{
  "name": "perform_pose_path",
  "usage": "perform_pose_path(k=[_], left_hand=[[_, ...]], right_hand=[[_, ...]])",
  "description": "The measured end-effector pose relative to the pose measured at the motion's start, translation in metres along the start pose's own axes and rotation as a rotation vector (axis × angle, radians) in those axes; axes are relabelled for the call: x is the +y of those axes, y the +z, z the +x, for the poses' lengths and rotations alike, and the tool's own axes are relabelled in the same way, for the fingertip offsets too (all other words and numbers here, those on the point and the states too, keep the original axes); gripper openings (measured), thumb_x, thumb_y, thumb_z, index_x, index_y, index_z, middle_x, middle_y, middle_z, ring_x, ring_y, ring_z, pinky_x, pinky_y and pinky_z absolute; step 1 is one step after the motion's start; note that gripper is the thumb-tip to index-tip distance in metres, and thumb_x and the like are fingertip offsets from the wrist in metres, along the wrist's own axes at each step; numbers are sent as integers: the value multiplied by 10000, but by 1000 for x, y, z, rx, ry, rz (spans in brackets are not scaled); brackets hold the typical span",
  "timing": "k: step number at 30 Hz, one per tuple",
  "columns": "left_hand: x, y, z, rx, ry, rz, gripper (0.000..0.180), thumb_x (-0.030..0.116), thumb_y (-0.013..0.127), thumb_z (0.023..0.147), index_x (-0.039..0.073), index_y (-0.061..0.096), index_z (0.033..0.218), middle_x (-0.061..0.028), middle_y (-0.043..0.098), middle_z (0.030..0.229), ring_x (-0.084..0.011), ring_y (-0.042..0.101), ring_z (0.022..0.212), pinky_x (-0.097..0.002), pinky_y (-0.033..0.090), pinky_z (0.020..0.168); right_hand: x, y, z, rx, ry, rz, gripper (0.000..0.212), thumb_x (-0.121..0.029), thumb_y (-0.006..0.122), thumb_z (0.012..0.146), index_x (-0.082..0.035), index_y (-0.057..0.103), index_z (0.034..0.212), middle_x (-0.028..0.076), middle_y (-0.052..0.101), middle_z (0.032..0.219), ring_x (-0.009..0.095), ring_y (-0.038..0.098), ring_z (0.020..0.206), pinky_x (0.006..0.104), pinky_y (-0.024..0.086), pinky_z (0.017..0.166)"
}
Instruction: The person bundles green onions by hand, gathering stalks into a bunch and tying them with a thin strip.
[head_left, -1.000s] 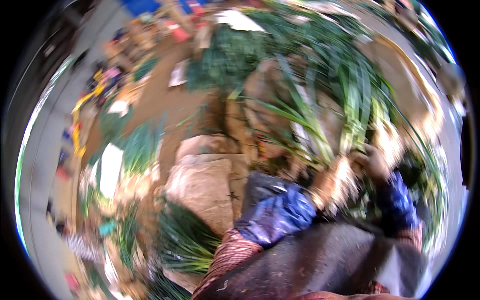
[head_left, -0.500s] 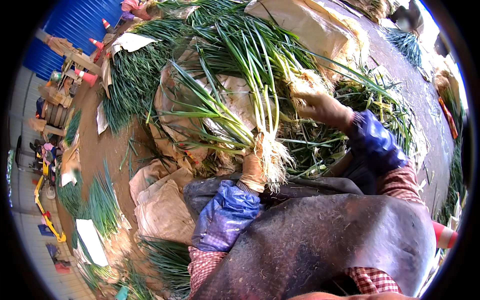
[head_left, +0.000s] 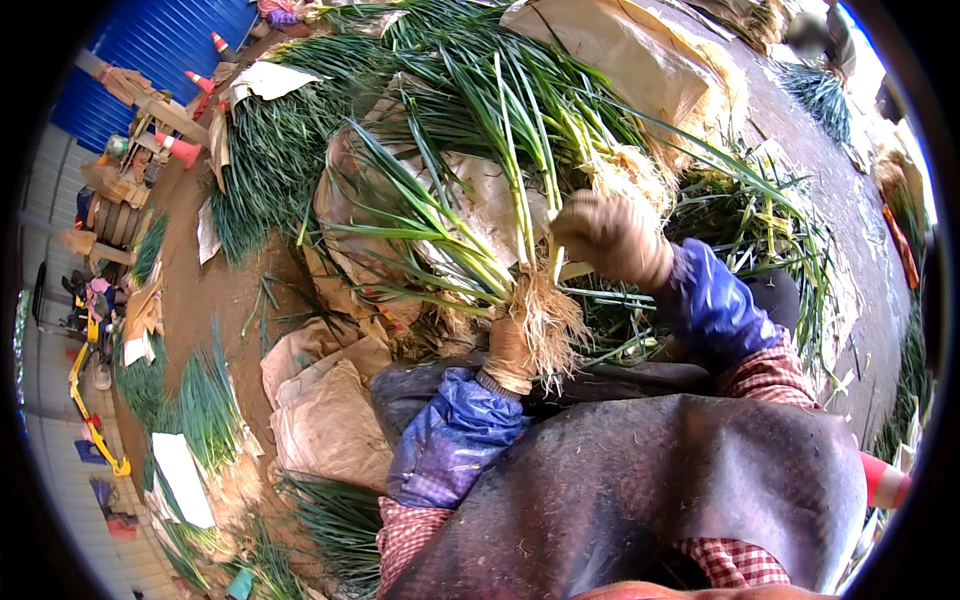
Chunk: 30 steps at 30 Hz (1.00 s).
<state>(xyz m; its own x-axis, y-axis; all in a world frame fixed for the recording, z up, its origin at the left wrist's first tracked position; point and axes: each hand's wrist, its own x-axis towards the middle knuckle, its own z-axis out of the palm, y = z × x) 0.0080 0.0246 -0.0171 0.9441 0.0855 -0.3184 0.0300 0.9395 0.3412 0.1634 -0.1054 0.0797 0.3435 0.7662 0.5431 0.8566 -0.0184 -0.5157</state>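
My left hand [head_left: 510, 352], in a tan glove, is closed around the lower end of a few green onions [head_left: 470, 250]. Their pale stringy roots [head_left: 550, 320] hang over the fingers, and their green leaves fan upward and away. The gloved right hand [head_left: 615, 240] is curled at the rightmost stalk, just above the roots, with its fingertips closed on that stalk. Right behind it lies a big pile of green onions [head_left: 500, 85] with its root ends [head_left: 630, 178] turned toward me.
Loose leaf trimmings [head_left: 740, 215] lie to the right. A beige sack [head_left: 625, 50] covers part of the pile. More green onions [head_left: 270, 150] are heaped at left, near crumpled sacking [head_left: 330, 415]. A dark apron [head_left: 650, 480] covers my lap. Traffic cones [head_left: 180, 150] stand far left.
My right hand has moved left and toward me, from the pile's root ends to the stalks in my left hand. The left hand keeps its hold, nearly still.
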Motion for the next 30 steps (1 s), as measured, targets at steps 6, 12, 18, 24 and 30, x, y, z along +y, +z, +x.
perform_pose_path(k=[6,12,18,24,30], left_hand=[[2,1,3,-25,-69,-116,331,348,523,966,40,586,1072,-89,616,923,-202,612,805,-315,541,689],[1,3,1,-128,-85,-65,323,336,492,982,38,569,1079,-100,615,953,-175,608,778,-303,544,664],[6,26,-11,-78,-56,-2,392,387,460,991,41,570,1139,-85,622,1008,-179,606,843,-318,529,769],[10,10,-18,-137,-105,-131,343,400,507,974,81,583,1072,-27,603,851,-140,585,750,-302,519,663],[2,24,-18,-21,-70,6,322,418,555,947,98,579,974,-41,561,779,-149,556,664,-283,487,570]], right_hand=[[-70,-39,-19,-238,-216,256,119,-127,691,836,-86,641,936,73,625,860,267,632,771,360,526,676],[-51,-33,-15,-539,-25,637,81,-52,682,854,-15,646,915,67,652,837,169,634,794,313,507,688],[-44,45,-17,-1109,340,1127,153,-148,678,882,-18,660,963,78,662,783,135,634,688,267,540,572],[-4,35,-79,-1146,601,1106,294,-245,660,899,0,639,1060,106,678,851,147,640,670,266,553,611],[44,-4,-47,311,655,1077,705,-414,678,864,-19,413,1385,70,653,981,127,599,668,266,499,582]])
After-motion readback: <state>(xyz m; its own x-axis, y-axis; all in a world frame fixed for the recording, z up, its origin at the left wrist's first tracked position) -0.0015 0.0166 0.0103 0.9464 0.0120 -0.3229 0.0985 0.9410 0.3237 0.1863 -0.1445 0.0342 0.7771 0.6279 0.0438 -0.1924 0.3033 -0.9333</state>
